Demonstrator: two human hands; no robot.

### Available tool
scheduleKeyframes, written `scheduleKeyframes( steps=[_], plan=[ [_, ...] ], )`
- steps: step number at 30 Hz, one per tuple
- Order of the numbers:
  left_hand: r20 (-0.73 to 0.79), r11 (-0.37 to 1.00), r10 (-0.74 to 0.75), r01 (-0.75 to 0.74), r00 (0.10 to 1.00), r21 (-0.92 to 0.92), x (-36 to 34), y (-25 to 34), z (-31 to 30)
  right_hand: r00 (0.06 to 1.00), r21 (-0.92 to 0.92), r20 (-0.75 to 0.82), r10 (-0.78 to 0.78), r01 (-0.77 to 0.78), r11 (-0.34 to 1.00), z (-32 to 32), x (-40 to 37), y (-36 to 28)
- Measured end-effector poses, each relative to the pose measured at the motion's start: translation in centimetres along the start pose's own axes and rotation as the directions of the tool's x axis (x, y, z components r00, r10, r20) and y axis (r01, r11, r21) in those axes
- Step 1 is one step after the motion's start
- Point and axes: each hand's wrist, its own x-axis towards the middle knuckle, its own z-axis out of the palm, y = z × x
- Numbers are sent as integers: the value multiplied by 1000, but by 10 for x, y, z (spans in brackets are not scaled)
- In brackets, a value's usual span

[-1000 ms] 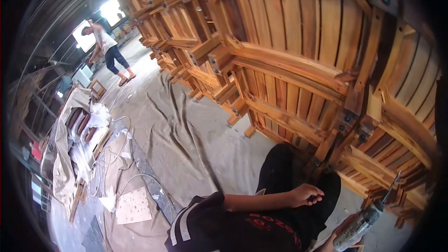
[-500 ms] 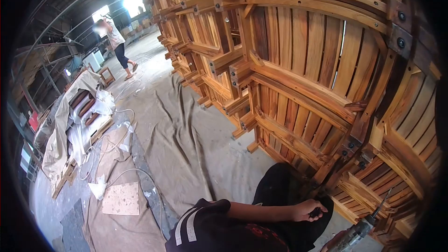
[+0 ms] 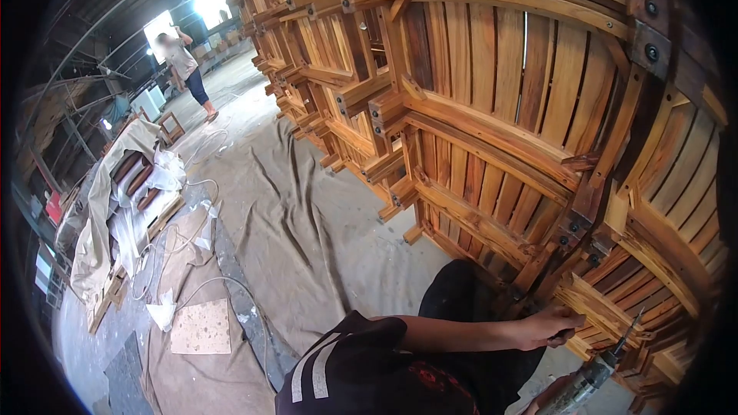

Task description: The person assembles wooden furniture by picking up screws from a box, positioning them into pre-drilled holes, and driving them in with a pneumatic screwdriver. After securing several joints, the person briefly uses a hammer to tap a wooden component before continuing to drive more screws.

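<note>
My left hand (image 3: 547, 328) is closed, with something small and dark showing at its fingers that I cannot make out. It hovers above my knee, close to the slatted wooden furniture (image 3: 492, 123). At the bottom edge, my right hand (image 3: 544, 398), partly cut off by the frame, is wrapped round a power driver (image 3: 583, 386). The driver's long thin bit (image 3: 633, 329) points up toward the lower wooden slats. Dark bolts (image 3: 652, 52) are set in the furniture's joints and dark brackets.
A brown cloth (image 3: 284, 207) covers the floor beside the stacked furniture. Wrapped wooden parts (image 3: 138, 184) under a tarp, a speckled board (image 3: 201, 328) and a loose cable (image 3: 231, 280) lie at left. Another person (image 3: 187, 69) stands in the background.
My left hand has moved right and slightly up, from over my knee toward the wooden furniture. The driver stays nearly in place. The background person has shifted a little and is more upright.
</note>
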Motion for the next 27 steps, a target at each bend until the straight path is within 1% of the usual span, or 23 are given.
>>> scheduleKeyframes(
  steps=[5,8,9,12,14,15,17,20,21,22,23,24,26,27],
  plan=[
    [60,997,-50,47,997,59,5,20,28,1000,3,13,-4,4,1000,3,1,-2],
    [80,999,-48,46,996,24,13,32,45,1000,-2,9,-9,9,1000,1,-1,-2],
    [53,999,-30,28,998,39,13,37,54,1000,-3,5,-10,10,1000,0,0,-3],
    [172,1000,0,-5,985,28,25,44,59,1000,-2,-2,-6,6,1000,-4,-3,0],
    [134,996,5,-17,991,88,27,53,63,1000,-11,-12,4,-4,1000,-13,-9,5],
    [140,994,-21,5,990,110,29,54,64,1000,-23,-23,21,-22,999,-23,-13,7],
    [155,1000,6,-5,988,-10,35,50,50,996,-68,-58,64,-68,995,-47,-23,10],
    [10,999,-35,35,999,18,27,80,76,992,-128,-116,54,-69,989,-70,-31,-1],
    [69,999,-33,31,997,33,26,86,79,989,-122,-144,38,-56,991,-68,-26,-6],
    [156,998,-55,55,986,0,28,87,76,982,-104,-187,18,-38,994,-67,-20,-12],
    [160,996,-84,85,984,-2,28,89,80,970,-58,-243,13,-28,998,-69,-10,-21],
    [192,996,-86,79,978,43,28,90,84,955,-14,-298,7,-12,1000,-71,-1,-30],
    [237,989,-72,40,969,139,26,92,86,947,45,-312,70,-59,997,-66,-14,-20],
    [236,987,-94,59,967,152,26,92,86,948,-30,-318,-20,11,999,-67,-10,-13]
  ],
)
